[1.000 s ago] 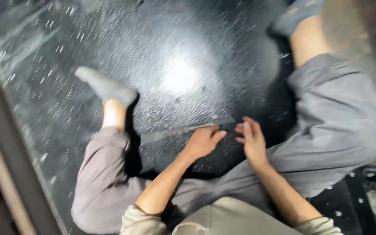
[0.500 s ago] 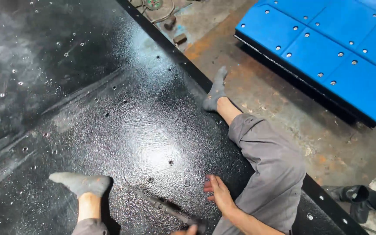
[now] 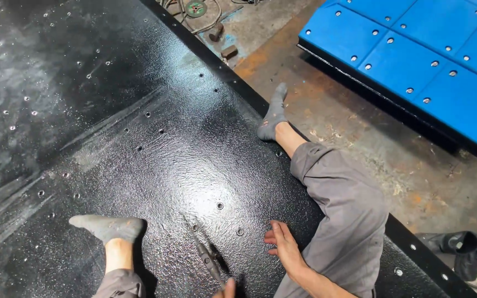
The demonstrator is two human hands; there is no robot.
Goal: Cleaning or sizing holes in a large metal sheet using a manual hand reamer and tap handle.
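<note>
The big black panel (image 3: pixel 139 165) looks glossy and pebbled, like coated metal. The far-right blue panels (image 3: pixel 415 60) look smooth and matt; the floor (image 3: pixel 360 132) is rough, rust-stained concrete. The trousers (image 3: pixel 343 215) are grey cloth.

Broad glossy black perforated panel (image 3: pixel 111 110) lies open ahead. Grey-trousered legs (image 3: pixel 343 215) and grey-socked feet (image 3: pixel 109 226) flank the slim metal tool (image 3: pixel 208 262).
</note>
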